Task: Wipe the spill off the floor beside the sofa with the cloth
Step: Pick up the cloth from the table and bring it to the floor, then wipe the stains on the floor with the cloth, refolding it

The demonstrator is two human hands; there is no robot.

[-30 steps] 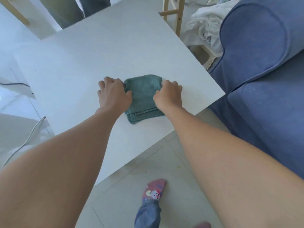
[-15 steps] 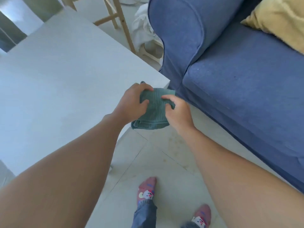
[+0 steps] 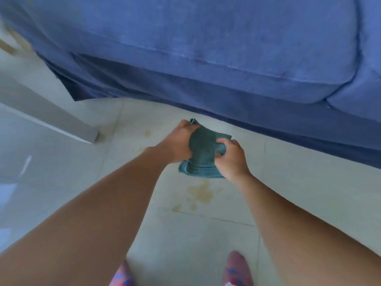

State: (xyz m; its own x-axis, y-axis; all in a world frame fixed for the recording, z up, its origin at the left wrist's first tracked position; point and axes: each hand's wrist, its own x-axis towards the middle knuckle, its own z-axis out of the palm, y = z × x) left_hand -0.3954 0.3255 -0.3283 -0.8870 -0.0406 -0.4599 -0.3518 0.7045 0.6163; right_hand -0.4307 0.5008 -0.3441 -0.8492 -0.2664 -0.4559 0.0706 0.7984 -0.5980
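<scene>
Above one floor spill (image 3: 201, 194), two hands, left hand (image 3: 179, 144) and right hand (image 3: 232, 158), grip one cloth (image 3: 203, 154).

I see open tiled floor (image 3: 288, 182) around the yellowish spill (image 3: 201, 193), with room to reach it from above and from either side. Beyond the spill the blue sofa (image 3: 206, 48) walls off the far edge. Left of the spill the counter (image 3: 41, 112) corner juts in.

Both arms outstretched, left hand (image 3: 177, 143), right hand (image 3: 232, 159), each grip closed
</scene>
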